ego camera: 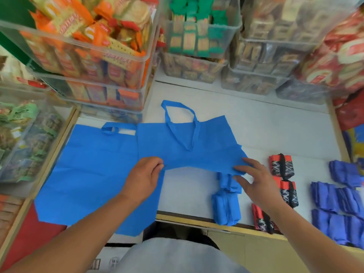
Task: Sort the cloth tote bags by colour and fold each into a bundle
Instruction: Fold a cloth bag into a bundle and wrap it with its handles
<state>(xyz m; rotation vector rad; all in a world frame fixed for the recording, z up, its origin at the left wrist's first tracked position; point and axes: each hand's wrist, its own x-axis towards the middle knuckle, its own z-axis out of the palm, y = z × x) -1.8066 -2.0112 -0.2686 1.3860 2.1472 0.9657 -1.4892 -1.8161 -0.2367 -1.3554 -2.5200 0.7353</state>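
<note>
Left hand [144, 178] and right hand [256, 182] each pinch a thin, limp blue bag [187, 146] beside a second flat bag [88, 164] and two rolled bundles [226, 209].

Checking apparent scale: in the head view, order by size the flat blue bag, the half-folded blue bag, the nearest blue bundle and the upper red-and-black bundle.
1. flat blue bag, though partly covered
2. half-folded blue bag
3. nearest blue bundle
4. upper red-and-black bundle
Third over fourth is unsure: the blue bundle lies nearer the camera.
</note>
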